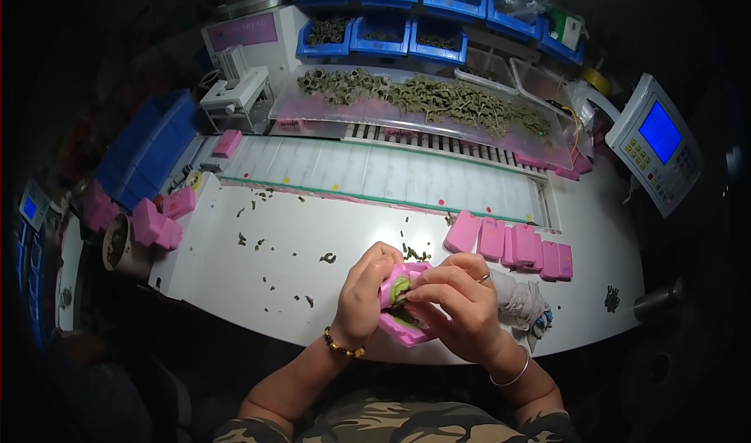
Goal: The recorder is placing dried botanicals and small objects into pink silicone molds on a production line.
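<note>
My left hand point(361, 296) is closed around the left side of a small pink box point(405, 335), which is tilted with its top open near the table's front edge. A bright green lining point(398, 288) and dark contents show inside it. At the box's mouth, the fingers of my right hand point(465, 306) are pinched together. Whatever they hold is hidden by the fingers. Just beyond the box lie small dark dried green pieces point(416, 253).
Several shut pink boxes point(493, 238) stand to the right, beside a crumpled pale cloth point(526, 302). A clear tray point(352, 114) with curled dried green pieces lies behind the white, green-edged strip point(344, 175). Blue bins point(381, 36) line the back. A display scale point(657, 142) rises at right.
</note>
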`<state>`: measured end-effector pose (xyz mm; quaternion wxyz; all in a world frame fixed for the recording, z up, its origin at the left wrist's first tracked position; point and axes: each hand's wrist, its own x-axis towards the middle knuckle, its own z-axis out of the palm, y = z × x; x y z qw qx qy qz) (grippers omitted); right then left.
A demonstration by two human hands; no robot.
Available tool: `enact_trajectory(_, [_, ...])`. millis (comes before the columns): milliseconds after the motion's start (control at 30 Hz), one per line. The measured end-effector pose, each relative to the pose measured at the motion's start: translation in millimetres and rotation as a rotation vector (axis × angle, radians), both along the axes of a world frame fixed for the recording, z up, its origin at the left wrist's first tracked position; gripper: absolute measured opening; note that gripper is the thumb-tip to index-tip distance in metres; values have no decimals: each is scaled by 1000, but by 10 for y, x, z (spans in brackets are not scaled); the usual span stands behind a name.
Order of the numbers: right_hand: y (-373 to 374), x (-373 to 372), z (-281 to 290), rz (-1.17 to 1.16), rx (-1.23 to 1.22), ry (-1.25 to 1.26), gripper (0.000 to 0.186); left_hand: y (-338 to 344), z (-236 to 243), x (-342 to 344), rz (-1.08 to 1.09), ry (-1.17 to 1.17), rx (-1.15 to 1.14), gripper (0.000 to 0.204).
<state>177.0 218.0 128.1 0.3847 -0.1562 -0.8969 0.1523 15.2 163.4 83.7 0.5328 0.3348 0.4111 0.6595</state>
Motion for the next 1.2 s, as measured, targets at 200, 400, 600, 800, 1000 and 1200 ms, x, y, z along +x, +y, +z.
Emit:
enact_trajectory(200, [-61,-27,-41,-51,17,-40,29,20,50,1,62,-17,-36,19])
enact_trajectory(400, [-42,-34,-87,21,-61,20,26,2,13,27,48,-9,-59,19])
enact_trajectory(600, [-69,-8,-138,132,-222,4,22,35,-73,-5,139,-187,-122,20])
enact_trajectory(800, [-104,-75,-164,79,-205,56,25,49,-44,-12,176,-86,-82,20])
enact_trajectory(1000, [-78,-87,-138,42,-132,-78,30,51,-82,14,232,-12,-32,24])
enact_trajectory(1200, [4,-105,-124,79,-6,-192,18,78,-80,52,314,6,-57,26])
